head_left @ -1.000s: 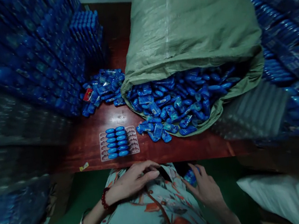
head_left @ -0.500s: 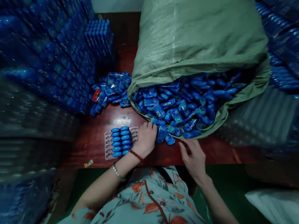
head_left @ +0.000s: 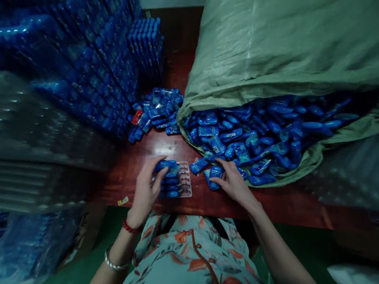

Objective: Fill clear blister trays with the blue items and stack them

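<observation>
One blue wrapped packet (head_left: 166,164) is held between the thumb and fingers of the left hand (head_left: 146,186), over the far part of a clear moulded tray (head_left: 186,180); whether the seated rows are touched by it cannot be told. Blue oval pieces (head_left: 170,194) are held in the tray's middle, with bare pockets left along its right side. Another packet (head_left: 216,171) is spanned by the narrowly spread thumb and forefinger of the right hand (head_left: 234,183); whether it is gripped cannot be told. Packets are probably best pinched by their edges and moved lightly, so that the tray is not nudged. The tray is supported near the front edge of a red-brown table (head_left: 170,142). Beyond it, a green woven sack (head_left: 286,28) is filled with similar packets, and a loose heap (head_left: 159,106) is spread to the sack's left.
</observation>
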Available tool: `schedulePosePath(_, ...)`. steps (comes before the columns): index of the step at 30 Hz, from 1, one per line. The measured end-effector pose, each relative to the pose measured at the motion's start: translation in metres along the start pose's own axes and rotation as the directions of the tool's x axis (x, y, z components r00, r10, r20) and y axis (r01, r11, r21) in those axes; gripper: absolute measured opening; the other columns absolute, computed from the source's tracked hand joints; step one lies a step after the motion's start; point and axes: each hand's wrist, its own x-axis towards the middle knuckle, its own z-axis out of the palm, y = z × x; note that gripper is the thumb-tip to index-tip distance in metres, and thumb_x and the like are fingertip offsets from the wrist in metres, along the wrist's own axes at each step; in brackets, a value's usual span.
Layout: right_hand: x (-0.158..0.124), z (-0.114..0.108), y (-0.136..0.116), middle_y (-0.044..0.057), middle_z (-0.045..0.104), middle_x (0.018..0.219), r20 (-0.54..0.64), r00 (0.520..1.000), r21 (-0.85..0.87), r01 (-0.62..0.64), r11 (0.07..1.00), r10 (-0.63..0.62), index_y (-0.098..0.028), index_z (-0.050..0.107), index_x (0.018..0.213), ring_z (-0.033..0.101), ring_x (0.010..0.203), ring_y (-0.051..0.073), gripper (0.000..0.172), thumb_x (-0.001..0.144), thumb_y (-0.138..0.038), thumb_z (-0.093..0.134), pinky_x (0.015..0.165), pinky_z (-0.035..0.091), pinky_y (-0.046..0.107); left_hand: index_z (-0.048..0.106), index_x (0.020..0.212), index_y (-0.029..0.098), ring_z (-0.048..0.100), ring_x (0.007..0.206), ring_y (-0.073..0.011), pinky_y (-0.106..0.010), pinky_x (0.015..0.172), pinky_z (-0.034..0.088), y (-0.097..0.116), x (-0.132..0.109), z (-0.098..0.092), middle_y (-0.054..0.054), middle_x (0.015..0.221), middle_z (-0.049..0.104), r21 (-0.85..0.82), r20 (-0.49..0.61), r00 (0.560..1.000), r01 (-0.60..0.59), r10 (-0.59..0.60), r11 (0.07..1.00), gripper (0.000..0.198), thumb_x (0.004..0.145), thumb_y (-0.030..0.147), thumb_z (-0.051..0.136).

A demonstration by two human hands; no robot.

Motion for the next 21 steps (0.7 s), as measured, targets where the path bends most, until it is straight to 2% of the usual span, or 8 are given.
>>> schedulePosePath(3, 0.003, 0.004, -0.002, 0.005, 0.052, 0.081, 0.001, 1.000, 0.020, 0.000, 1.000, 0.000, -0.015, 0.060, 0.100, 0.053, 0.065, 0.016, 0.027, 0.084, -0.035, 0.050, 0.069, 0.048, 0.034, 0.058, 0.108, 0.016, 0.058, 0.083, -0.0150, -0.026, 0.076, 0.047, -0.025, -0.008, -0.032, -0.005, 0.096, 0.061, -0.153, -0.107, 0.966, 0.216, -0.234, 0.964, 0.030, 0.084, 0.034, 0.055)
schedulePosePath(5, 0.003, 0.005, -0.006, 0.006, 0.054, 0.082, -0.014, 1.000, -0.020, 0.008, 1.000, -0.008, -0.017, 0.060, 0.087, 0.055, 0.069, 0.018, 0.026, 0.087, -0.035, 0.043, 0.070, 0.048, 0.034, 0.057, 0.111, 0.015, 0.058, 0.075, -0.0132, -0.025, 0.070, 0.048, -0.042, -0.011, -0.044, -0.004, 0.091, 0.061, -0.232, -0.137, 0.930, 0.305, -0.342, 0.924, 0.037, 0.081, 0.037, 0.059)
schedulePosePath(6, 0.002, 0.006, -0.008, 0.008, 0.055, 0.086, -0.025, 1.000, -0.055, -0.001, 0.998, 0.000, -0.017, 0.060, 0.088, 0.056, 0.072, 0.020, 0.028, 0.088, -0.038, 0.042, 0.070, 0.048, 0.035, 0.057, 0.111, 0.015, 0.058, 0.073, -0.0129, -0.024, 0.068, 0.048, -0.050, -0.013, -0.047, -0.003, 0.090, 0.061, -0.255, -0.142, 0.916, 0.331, -0.374, 0.908, 0.040, 0.079, 0.038, 0.060)
schedulePosePath(8, -0.001, 0.008, -0.011, 0.012, 0.056, 0.098, -0.024, 0.999, -0.140, -0.031, 0.990, 0.027, -0.016, 0.056, 0.105, 0.058, 0.081, 0.024, 0.036, 0.087, -0.045, 0.043, 0.070, 0.048, 0.037, 0.057, 0.111, 0.015, 0.058, 0.075, -0.0134, -0.024, 0.068, 0.047, -0.063, -0.013, -0.051, -0.004, 0.091, 0.062, -0.263, -0.144, 0.903, 0.360, -0.406, 0.895, 0.041, 0.078, 0.040, 0.061)
schedulePosePath(10, -0.004, 0.010, -0.014, 0.014, 0.054, 0.112, 0.036, 0.999, -0.201, -0.026, 0.979, 0.034, -0.017, 0.046, 0.123, 0.058, 0.094, 0.027, 0.049, 0.085, -0.049, 0.047, 0.074, 0.049, 0.039, 0.057, 0.111, 0.015, 0.057, 0.079, -0.0142, -0.025, 0.071, 0.046, -0.074, -0.011, -0.051, -0.005, 0.095, 0.062, -0.211, -0.147, 0.902, 0.371, -0.405, 0.904, 0.040, 0.079, 0.039, 0.059)
schedulePosePath(12, -0.005, 0.013, -0.016, 0.014, 0.052, 0.119, 0.124, 0.992, -0.216, 0.011, 0.976, 0.016, -0.020, 0.040, 0.130, 0.055, 0.105, 0.028, 0.052, 0.085, -0.046, 0.048, 0.081, 0.048, 0.041, 0.059, 0.111, 0.015, 0.056, 0.082, -0.0144, -0.026, 0.074, 0.045, -0.083, -0.009, -0.049, -0.005, 0.097, 0.061, -0.114, -0.152, 0.912, 0.367, -0.381, 0.923, 0.038, 0.081, 0.037, 0.056)
schedulePosePath(15, -0.002, 0.013, -0.019, 0.011, 0.052, 0.123, 0.201, 0.980, -0.202, 0.037, 0.979, 0.004, -0.022, 0.042, 0.128, 0.053, 0.110, 0.026, 0.045, 0.087, -0.039, 0.047, 0.088, 0.046, 0.041, 0.062, 0.108, 0.017, 0.054, 0.082, -0.0146, -0.027, 0.076, 0.045, -0.094, -0.008, -0.044, -0.005, 0.095, 0.057, 0.054, -0.114, 0.937, 0.339, -0.331, 0.939, 0.032, 0.084, 0.034, 0.051)
schedulePosePath(21, 0.000, 0.004, -0.030, 0.012, 0.052, 0.122, 0.202, 0.978, -0.247, 0.003, 0.969, 0.048, -0.020, 0.045, 0.126, 0.057, 0.105, 0.026, 0.043, 0.088, -0.039, 0.045, 0.083, 0.049, 0.039, 0.055, 0.117, 0.017, 0.052, 0.102, -0.0190, -0.034, 0.089, 0.045, -0.104, -0.019, -0.043, -0.008, 0.109, 0.049, 0.210, 0.066, 0.974, 0.197, -0.215, 0.958, 0.037, 0.081, 0.023, 0.053)
